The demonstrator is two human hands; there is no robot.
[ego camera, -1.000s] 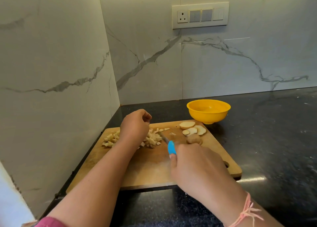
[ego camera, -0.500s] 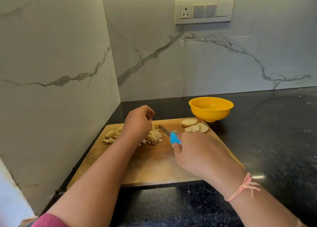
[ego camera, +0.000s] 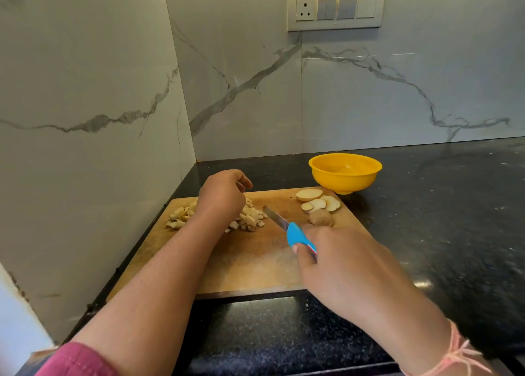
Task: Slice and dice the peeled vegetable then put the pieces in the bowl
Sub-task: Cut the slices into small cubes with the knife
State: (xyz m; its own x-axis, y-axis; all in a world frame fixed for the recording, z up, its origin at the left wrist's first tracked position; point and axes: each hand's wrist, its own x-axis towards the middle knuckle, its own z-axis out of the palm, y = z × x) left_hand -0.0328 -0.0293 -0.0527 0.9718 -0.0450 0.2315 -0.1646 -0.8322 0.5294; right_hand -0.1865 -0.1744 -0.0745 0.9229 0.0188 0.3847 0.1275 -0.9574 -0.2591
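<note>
White marble walls (ego camera: 85,77) with grey veins meet in a corner. A cream switch panel (ego camera: 336,8) with one socket sits high on the back wall. The table (ego camera: 454,205) is glossy, black speckled stone.

Pale diced pile (ego camera: 251,219) left, round slices (ego camera: 318,202) right, yellow bowl (ego camera: 345,181) behind slices

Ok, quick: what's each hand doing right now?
Left hand: fingers curled over the diced pieces; any hold is hidden.
Right hand: grips the knife.
</note>
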